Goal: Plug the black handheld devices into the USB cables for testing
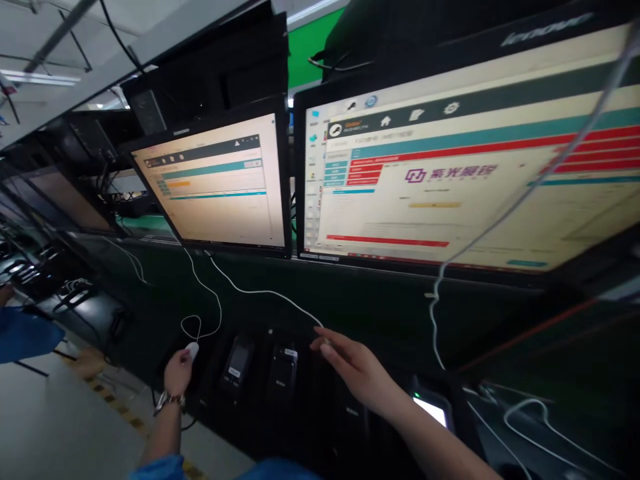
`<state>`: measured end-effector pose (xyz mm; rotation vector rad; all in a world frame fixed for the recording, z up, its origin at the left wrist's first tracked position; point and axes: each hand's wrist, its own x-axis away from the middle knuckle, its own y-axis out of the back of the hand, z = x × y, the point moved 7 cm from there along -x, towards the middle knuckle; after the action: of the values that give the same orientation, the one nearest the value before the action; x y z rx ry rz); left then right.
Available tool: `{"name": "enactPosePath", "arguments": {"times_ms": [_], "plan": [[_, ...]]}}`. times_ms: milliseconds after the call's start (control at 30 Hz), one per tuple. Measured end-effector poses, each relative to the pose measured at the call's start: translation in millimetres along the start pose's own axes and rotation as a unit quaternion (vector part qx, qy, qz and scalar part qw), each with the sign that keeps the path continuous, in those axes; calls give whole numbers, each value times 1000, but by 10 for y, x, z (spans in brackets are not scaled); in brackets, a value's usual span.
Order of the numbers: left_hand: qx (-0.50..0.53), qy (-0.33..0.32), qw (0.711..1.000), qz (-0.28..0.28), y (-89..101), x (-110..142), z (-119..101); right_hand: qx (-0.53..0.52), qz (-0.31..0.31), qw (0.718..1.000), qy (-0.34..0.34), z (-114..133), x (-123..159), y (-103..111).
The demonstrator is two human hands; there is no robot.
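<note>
My left hand (179,373), with a band on its wrist, is closed on the small white end piece (192,349) of a looped white cable (220,310). I cannot make out the exact form of that piece. My right hand (357,367) pinches the end of a second white cable (270,292) between thumb and fingers. Between my hands lie two black handheld devices (237,365) (283,372) with small white labels. Under my right forearm is another dark device (356,413), partly hidden. To its right, a device with a lit white screen (431,410) shows a green light.
Two monitors (210,180) (450,167) stand along the bench's back, and darker ones continue left. A white cable (436,313) hangs before the right monitor; more white cable (540,427) lies lower right. A person's blue sleeve (30,333) shows at the left edge.
</note>
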<state>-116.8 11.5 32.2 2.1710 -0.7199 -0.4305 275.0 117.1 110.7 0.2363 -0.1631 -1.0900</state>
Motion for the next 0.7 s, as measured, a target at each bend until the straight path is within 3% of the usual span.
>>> {"name": "enactPosePath", "arguments": {"times_ms": [67, 100, 167, 200, 267, 333, 400, 467, 533, 600, 633, 700], "plan": [[26, -37, 999, -19, 97, 242, -273, -87, -21, 996, -23, -91, -5, 10], [47, -74, 996, -8, 55, 441, -453, -143, -32, 989, -38, -140, -8, -9], [90, -218, 961, 143, -297, 988, -927, -271, -41, 959, -70, -223, -10, -94], [63, -268, 939, 208, -499, 1276, -1112, -333, -38, 938, -85, -246, -10, -150], [-50, -287, 926, 238, -801, 1647, -1325, -429, -16, 896, -116, -256, -2, -260], [-159, -282, 920, 221, -954, 1780, -1470, -485, 18, 862, -147, -231, 19, -347], [-208, -279, 914, 207, -971, 1759, -1593, -514, 49, 838, -176, -202, 50, -401], [-180, -283, 918, 213, -910, 1675, -1685, -528, 69, 824, -195, -185, 75, -428], [-72, -288, 921, 251, -842, 1600, -1743, -543, 83, 810, -205, -179, 92, -448], [84, -231, 920, 305, -807, 1523, -1697, -561, 99, 796, -202, -163, 101, -462], [168, -165, 911, 338, -821, 1494, -1623, -567, 102, 793, -196, -151, 104, -460], [334, 11, 854, 399, -900, 1516, -1436, -564, 98, 800, -179, -122, 109, -434]]}}
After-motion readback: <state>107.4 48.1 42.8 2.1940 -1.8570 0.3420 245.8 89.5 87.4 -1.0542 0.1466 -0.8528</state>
